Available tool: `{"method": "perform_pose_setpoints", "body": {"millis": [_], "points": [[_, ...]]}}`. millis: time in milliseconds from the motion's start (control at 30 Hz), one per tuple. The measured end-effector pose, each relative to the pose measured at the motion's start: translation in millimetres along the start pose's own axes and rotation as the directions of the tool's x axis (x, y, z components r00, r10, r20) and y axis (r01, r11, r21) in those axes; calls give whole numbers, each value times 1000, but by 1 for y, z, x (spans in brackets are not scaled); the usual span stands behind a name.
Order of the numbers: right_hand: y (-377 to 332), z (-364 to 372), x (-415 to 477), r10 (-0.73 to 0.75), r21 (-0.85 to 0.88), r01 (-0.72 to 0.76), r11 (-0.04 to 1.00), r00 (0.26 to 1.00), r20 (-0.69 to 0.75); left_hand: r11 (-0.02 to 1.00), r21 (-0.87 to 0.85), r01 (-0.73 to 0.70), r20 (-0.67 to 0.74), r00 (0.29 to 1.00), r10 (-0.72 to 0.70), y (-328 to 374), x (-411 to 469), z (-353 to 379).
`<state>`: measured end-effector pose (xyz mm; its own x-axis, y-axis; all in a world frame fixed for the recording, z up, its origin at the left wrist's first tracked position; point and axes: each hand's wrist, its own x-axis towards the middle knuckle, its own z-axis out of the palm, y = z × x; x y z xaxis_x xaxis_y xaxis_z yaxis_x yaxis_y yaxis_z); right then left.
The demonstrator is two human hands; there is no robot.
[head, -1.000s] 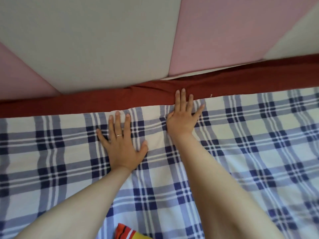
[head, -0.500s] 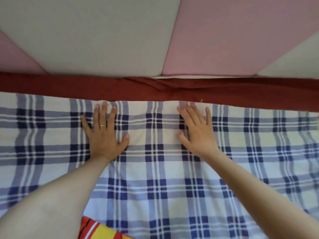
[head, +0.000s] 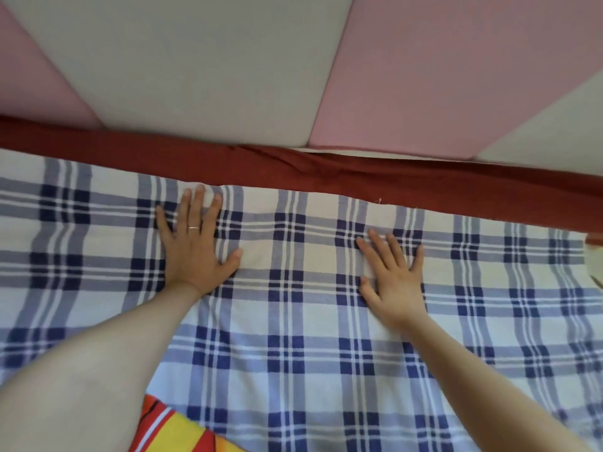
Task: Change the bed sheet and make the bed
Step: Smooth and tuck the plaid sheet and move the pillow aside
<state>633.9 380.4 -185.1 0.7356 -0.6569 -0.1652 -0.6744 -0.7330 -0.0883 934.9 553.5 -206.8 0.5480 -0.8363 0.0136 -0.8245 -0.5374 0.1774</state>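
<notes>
A blue and white plaid bed sheet [head: 300, 337] covers the bed across the whole lower view. Its far edge lies along a dark red fabric strip [head: 359, 177] that runs under the padded headboard. My left hand [head: 195, 249], with a ring on one finger, presses flat on the sheet, fingertips close to the far edge. My right hand [head: 393, 275] lies flat on the sheet further right and a little nearer to me, fingers spread. Neither hand holds anything.
A padded headboard [head: 208, 70] of grey and pink panels rises behind the red strip. A red, orange and yellow patterned cloth [head: 176, 429] shows at the bottom edge beside my left arm. The sheet's right end [head: 587, 252] shows at the far right.
Both hands slid apart over the sheet: the left hand went left, the right hand went right and back from the red strip. The view has shifted, so the strip now slopes down to the right.
</notes>
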Motion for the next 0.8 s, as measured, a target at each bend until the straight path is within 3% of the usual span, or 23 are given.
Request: {"method": "perform_pose_setpoints", "body": {"millis": [200, 467, 600, 800], "points": [[-4, 16, 2, 104, -15, -108, 994, 981, -166, 999, 32, 4, -14, 1000, -4, -3, 4, -2], [9, 20, 7, 85, 64, -74, 995, 981, -177, 997, 59, 47, -17, 999, -46, 11, -2, -4], [7, 23, 7, 62, 86, -46, 995, 979, -197, 994, -48, 102, -40, 994, -104, 24, -3, -10], [11, 23, 10, 35, 91, -26, 996, 994, -102, 952, -239, 192, -72, 974, -215, 124, -22, -7]]}}
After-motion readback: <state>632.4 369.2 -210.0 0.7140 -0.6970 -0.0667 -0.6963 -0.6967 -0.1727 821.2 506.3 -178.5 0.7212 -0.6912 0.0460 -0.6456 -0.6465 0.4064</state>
